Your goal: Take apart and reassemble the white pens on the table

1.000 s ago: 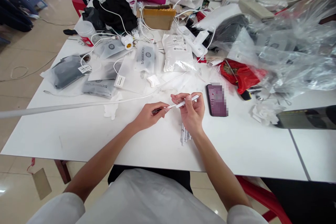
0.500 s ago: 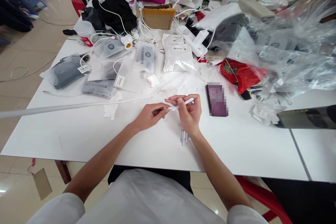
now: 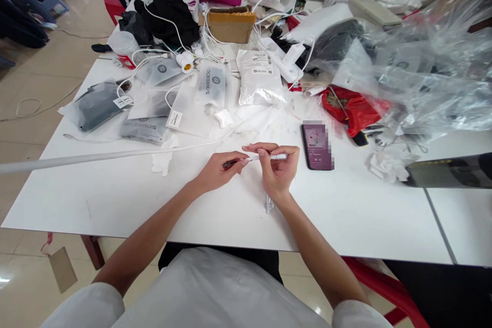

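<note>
My left hand point(image 3: 217, 171) pinches a slim dark piece point(image 3: 229, 163) between thumb and fingers, its light tip pointing right. My right hand point(image 3: 280, 175) is closed around a slim white pen-like stick point(image 3: 280, 157), which lies nearly level. The two pieces meet or almost meet between the hands; whether they are joined I cannot tell. Just under my right wrist, small clear shiny pieces point(image 3: 268, 205) lie on the white table point(image 3: 226, 215), partly hidden by the wrist. To the right of that hand lies a phone point(image 3: 317, 151) with a lit, partly blurred screen.
A thick white cable point(image 3: 115, 155) crosses from the left. Behind it are packaged pouches point(image 3: 213, 84), a white plastic parcel point(image 3: 259, 79) and a power strip point(image 3: 282, 59). On the right are a red bag point(image 3: 355, 113), crumpled paper point(image 3: 392, 164) and clear plastic wrap point(image 3: 434, 72).
My right hand has turned and shifted slightly right, bringing the white stick from a slant to nearly level. My left hand stays in place, still pinching the dark piece.
</note>
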The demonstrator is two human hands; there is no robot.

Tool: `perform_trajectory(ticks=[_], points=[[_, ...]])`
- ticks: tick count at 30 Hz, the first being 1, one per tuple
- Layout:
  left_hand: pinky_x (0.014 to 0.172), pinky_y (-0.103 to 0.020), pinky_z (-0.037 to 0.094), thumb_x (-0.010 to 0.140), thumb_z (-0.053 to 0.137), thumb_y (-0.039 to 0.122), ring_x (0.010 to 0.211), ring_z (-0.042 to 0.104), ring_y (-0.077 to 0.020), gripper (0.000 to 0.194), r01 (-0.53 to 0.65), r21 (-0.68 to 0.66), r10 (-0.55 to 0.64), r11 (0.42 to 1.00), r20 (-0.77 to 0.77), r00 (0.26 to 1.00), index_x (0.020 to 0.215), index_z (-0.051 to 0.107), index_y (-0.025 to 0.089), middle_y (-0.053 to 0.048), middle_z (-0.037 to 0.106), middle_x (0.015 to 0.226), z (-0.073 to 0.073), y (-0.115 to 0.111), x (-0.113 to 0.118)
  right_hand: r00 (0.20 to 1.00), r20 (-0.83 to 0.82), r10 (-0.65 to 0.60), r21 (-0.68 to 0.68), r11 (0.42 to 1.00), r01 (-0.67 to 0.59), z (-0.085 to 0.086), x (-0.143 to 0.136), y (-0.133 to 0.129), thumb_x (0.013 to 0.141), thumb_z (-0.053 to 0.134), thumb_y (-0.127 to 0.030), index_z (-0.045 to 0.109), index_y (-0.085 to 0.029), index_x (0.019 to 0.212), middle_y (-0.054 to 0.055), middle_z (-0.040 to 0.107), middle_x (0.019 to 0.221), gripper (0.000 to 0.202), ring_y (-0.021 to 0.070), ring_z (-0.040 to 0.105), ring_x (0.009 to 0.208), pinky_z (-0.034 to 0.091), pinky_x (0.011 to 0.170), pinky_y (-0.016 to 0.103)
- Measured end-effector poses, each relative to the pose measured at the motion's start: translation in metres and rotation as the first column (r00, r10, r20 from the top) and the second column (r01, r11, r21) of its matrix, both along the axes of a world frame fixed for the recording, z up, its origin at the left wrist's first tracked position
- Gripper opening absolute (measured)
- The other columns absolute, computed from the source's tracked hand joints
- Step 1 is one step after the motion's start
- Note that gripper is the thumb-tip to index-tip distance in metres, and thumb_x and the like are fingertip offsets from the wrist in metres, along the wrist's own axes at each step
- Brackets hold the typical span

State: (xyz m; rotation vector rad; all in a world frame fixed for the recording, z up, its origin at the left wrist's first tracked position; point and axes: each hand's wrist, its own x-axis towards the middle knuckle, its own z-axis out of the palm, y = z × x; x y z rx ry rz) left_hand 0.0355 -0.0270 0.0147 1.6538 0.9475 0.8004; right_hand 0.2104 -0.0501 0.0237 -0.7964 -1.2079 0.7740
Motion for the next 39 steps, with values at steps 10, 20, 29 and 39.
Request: perform_trajectory(ticks=[10, 20, 29, 39], points=[[0.057, -0.025, 0.039, 0.105, 0.065, 0.052, 0.059, 0.047, -0.0099, 0.039, -0.002, -0.006, 0.003, 1.000, 0.056, 0.998, 0.104, 0.080, 0.017, -0.002, 0.069, 0.074, 0.0015, 0.0000, 0.0011, 0.998, 0.060, 0.004, -0.036, 0.999, -0.002, -0.0072, 0.0000, -0.0028, 0.109, 0.064, -0.031, 0.036, -0.031, 0.105, 0.001, 0.084, 0.107, 0.028, 0.0230, 0.083, 0.107, 0.069, 0.092, 0.050], [0.057, -0.025, 0.038, 0.104, 0.066, 0.053, 0.060, 0.047, -0.0105, 0.039, -0.023, -0.038, 0.026, 0.999, 0.080, 0.996, 0.104, 0.081, 0.017, -0.002, 0.069, 0.075, 0.0031, 0.0000, 0.0011, 0.996, 0.043, 0.084, -0.185, 0.980, -0.075, -0.0074, 0.0014, -0.0050, 0.108, 0.065, -0.039, 0.038, -0.031, 0.102, 0.005, 0.085, 0.112, 0.029, 0.0236, 0.080, 0.117, 0.068, 0.092, 0.047], [0.058, -0.026, 0.039, 0.104, 0.066, 0.051, 0.061, 0.050, -0.0115, 0.037, -0.010, -0.072, 0.017, 0.997, 0.104, 0.994, 0.106, 0.081, 0.017, -0.002, 0.067, 0.075, 0.0051, -0.0018, 0.0009, 0.984, 0.070, 0.166, -0.212, 0.966, -0.148, -0.0091, 0.0044, -0.0064, 0.109, 0.064, -0.034, 0.042, -0.030, 0.104, 0.008, 0.084, 0.123, 0.023, 0.0235, 0.079, 0.121, 0.067, 0.093, 0.047], [0.060, -0.026, 0.040, 0.105, 0.065, 0.052, 0.064, 0.053, -0.0120, 0.036, -0.001, -0.085, 0.012, 0.996, 0.125, 0.992, 0.113, 0.079, 0.019, -0.002, 0.067, 0.076, 0.0094, -0.0014, -0.0006, 0.989, -0.005, 0.146, -0.173, 0.974, -0.144, -0.0047, 0.0035, -0.0037, 0.105, 0.069, -0.043, 0.040, -0.031, 0.100, 0.009, 0.080, 0.133, 0.032, 0.0280, 0.079, 0.121, 0.070, 0.092, 0.054]])
